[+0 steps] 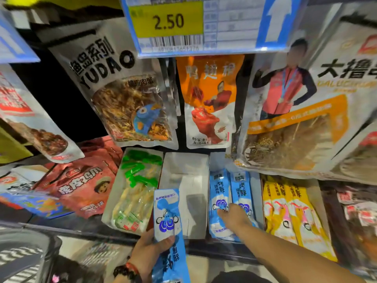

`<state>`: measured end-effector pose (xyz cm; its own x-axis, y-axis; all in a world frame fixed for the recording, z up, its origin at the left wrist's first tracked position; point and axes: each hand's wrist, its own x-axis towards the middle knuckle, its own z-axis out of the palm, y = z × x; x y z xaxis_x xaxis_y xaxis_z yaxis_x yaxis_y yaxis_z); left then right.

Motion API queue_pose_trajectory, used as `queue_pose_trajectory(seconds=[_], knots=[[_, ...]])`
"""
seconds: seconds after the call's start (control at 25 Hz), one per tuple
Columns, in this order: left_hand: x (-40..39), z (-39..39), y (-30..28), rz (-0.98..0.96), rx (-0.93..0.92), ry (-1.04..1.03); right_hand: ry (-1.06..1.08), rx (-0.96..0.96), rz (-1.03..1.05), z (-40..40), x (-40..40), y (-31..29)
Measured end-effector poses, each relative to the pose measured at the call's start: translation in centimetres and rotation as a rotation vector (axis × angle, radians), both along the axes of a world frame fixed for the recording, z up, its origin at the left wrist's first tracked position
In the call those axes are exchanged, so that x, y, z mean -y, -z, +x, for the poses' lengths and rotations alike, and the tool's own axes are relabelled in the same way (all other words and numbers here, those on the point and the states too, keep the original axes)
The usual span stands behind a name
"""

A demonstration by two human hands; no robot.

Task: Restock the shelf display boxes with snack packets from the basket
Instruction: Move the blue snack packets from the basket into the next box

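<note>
A yellow price tag (168, 19) reading 2.50 is hanging off the shelf edge above. Under it a grey YUDAO fish pouch (126, 94), an orange pouch (209, 101) and a large white pouch (302, 111) are dangling from pegs.

The left hand (150, 250) sits at six o'clock, fingers curled in a grip. The right hand (232, 216) reaches toward twelve o'clock, forearm trailing to five o'clock.

Dim shop shelving – yellow price tag (168, 19) overhead; hanging pouches (126, 94); dark shelf edge (214, 251) below
</note>
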<state>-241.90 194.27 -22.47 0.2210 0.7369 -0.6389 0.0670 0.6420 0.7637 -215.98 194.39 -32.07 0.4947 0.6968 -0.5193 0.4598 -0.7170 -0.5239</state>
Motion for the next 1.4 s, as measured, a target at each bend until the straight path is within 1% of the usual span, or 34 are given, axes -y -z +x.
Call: queue_pose_trajectory(seconds=[0.08,0.12,0.16,0.2,0.28,0.32,0.36,0.4,0.44,0.48,0.52,0.56,0.6,0.64,0.72,0.76,0.84,0.88,0.92,1.0,1.04,1.08,1.12,1.16,1.24,1.32,1.4], knots=[[-0.1,0.4,-0.5,0.002,0.014,0.055,-0.049,0.000,-0.061,0.9,-0.2,0.3],[-0.1,0.7,-0.9,0.025,-0.004,0.086,-0.060,-0.016,-0.069,1.2,-0.2,0.1],[-0.3,1.0,-1.2,0.072,-0.063,0.135,-0.061,-0.023,-0.052,1.4,-0.1,-0.4],[-0.5,1.4,-1.6,0.144,-0.153,0.206,-0.067,-0.008,-0.001,1.5,0.1,-1.2],[-1.6,1.8,-2.1,0.341,-0.433,0.425,-0.109,0.072,0.203,1.9,0.3,-3.3],[-2.1,2.0,-2.8,0.430,-0.596,0.571,-0.187,0.136,0.348,1.9,0.5,-4.7],[-2.5,2.5,-3.6,0.502,-0.744,0.715,-0.322,0.210,0.502,1.7,0.8,-6.3],[-2.9,3.3,-4.5,0.554,-0.858,0.848,-0.515,0.305,0.629,1.3,1.1,-8.1],[-3.0,4.5,-5.3,0.593,-0.926,0.980,-0.733,0.413,0.702,0.9,1.5,-9.5],[-3.1,5.8,-5.8,0.629,-0.949,1.099,-0.931,0.486,0.697,0.4,1.9,-10.2],[-3.1,7.3,-6.6,0.665,-0.981,1.213,-1.066,0.519,0.625,0.0,2.4,-10.7],[-3.2,8.6,-7.2,0.686,-1.000,1.299,-1.125,0.522,0.520,-0.1,2.7,-11.0],[-3.7,9.5,-7.7,0.685,-1.017,1.365,-1.128,0.520,0.433,0.2,3.1,-11.1],[-4.5,10.0,-7.9,0.671,-1.037,1.402,-1.103,0.530,0.409,0.6,3.7,-11.0],[-5.6,10.5,-8.3,0.646,-1.096,1.363,-1.056,0.561,0.453,1.8,5.0,-10.2],[-6.0,11.0,-8.4,0.638,-1.061,1.375,-1.038,0.576,0.471,2.5,5.8,-9.8],[-5.5,12.5,-8.0,0.727,-0.970,1.537,-0.980,0.645,0.497,3.4,7.0,-8.7],[-5.4,13.3,-7.3,0.777,-0.928,1.501,-0.922,0.669,0.502,3.8,7.6,-8.2],[-5.7,13.8,-6.4,0.840,-0.910,1.404,-0.840,0.680,0.490,4.0,8.2,-7.8],[-6.7,13.7,-4.5,1.061,-0.821,0.994,-0.623,0.606,0.398,4.5,9.3,-6.9],[-7.0,13.3,-3.5,1.075,-0.766,0.775,-0.485,0.549,0.324,4.7,9.6,-6.4],[-7.1,12.9,-2.3,1.010,-0.730,0.621,-0.344,0.490,0.229,4.9,9.8,-5.8],[-6.9,12.5,-1.0,0.862,-0.713,0.521,-0.226,0.450,0.150,5.0,9.6,-5.2],[-6.6,12.2,0.4,0.671,-0.692,0.465,-0.135,0.430,0.095,5.0,9.1,-4.9],[-5.5,11.7,3.3,0.321,-0.627,0.446,-0.014,0.398,0.052,4.3,7.5,-4.3],[-4.2,11.1,5.6,0.165,-0.574,0.453,0.014,0.434,0.058,3.6,5.7,-3.8],[-3.0,10.9,7.5,0.100,-0.498,0.397,-0.034,0.551,0.038,3.6,4.3,-3.2]])
